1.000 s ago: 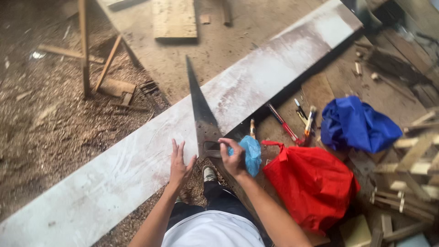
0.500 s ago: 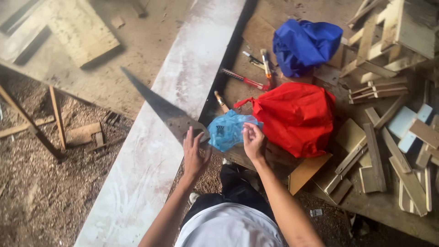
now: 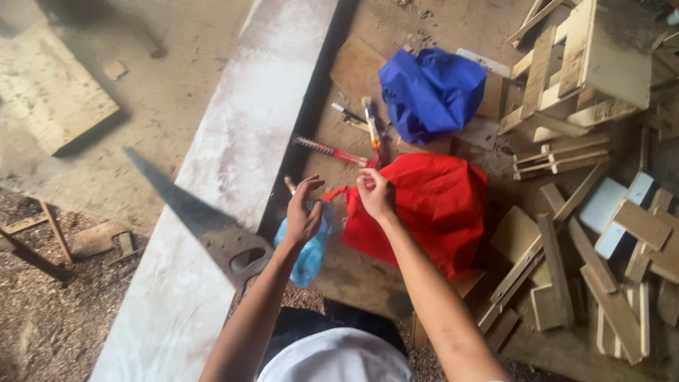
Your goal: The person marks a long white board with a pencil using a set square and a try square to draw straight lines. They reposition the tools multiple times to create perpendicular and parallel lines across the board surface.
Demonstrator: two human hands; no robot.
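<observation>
My left hand [image 3: 303, 216] hovers over a light blue plastic bag [image 3: 305, 253], its fingers curled on the bag's top. At the upper left corner of a red cloth bag [image 3: 424, 209], my right hand [image 3: 373, 197] pinches the fabric by its red strap. A hand saw [image 3: 205, 225] lies on the long pale plank [image 3: 233, 170] just left of my left arm, its handle toward me.
A blue cloth bag [image 3: 431, 92] lies beyond the red one. Small tools, among them a red-handled serrated blade [image 3: 331, 151], lie between the bags and the plank. Wood offcuts [image 3: 587, 233] are piled at the right, sawdust and scraps [image 3: 49, 240] at the left.
The view has swung right. Both hands moved from the blue plastic bag toward the red bag; the right hand now pinches the red fabric.
</observation>
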